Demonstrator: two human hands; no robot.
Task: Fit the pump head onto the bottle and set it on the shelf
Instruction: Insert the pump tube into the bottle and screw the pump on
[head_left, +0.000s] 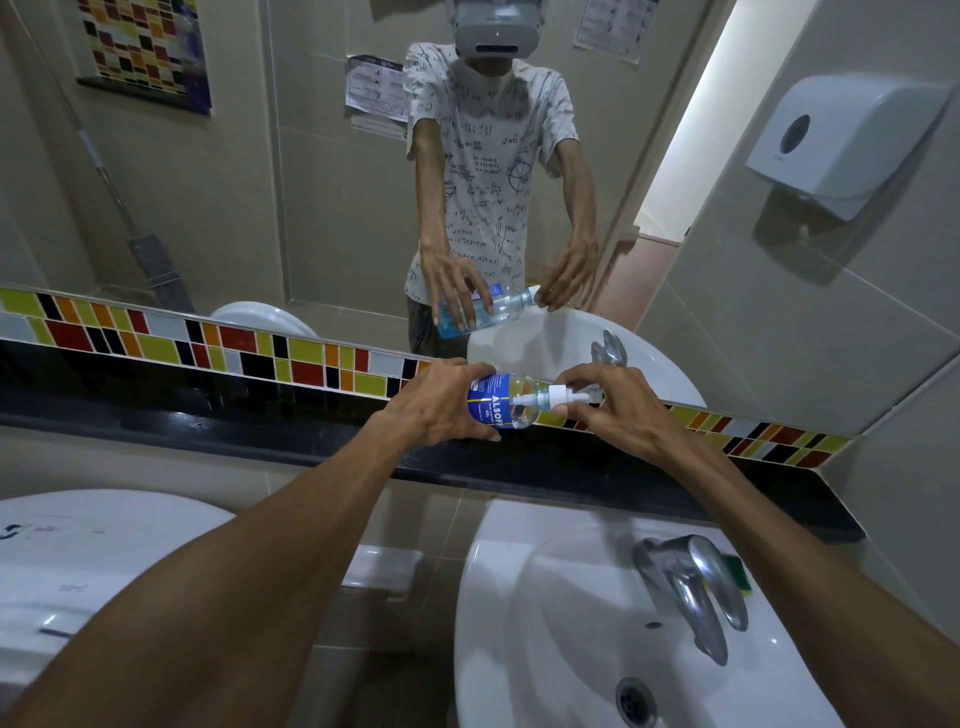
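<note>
A person's left hand (441, 402) gripped a clear bottle (506, 402) with a blue label, tipped sideways above a black shelf (260, 421), while the right hand (618, 410) pinched the white pump head (563, 397) at the bottle's neck. How far the pump was seated could not be made out; fingers hid part of the nozzle and the bottle's base. A mirror (311, 182) reflected the scene over a band of coloured tiles (156, 338). Below sat a white basin (571, 623) with a chrome tap (685, 587), its lower edge cut off. A paper dispenser (852, 140) hung on the right wall.
</note>
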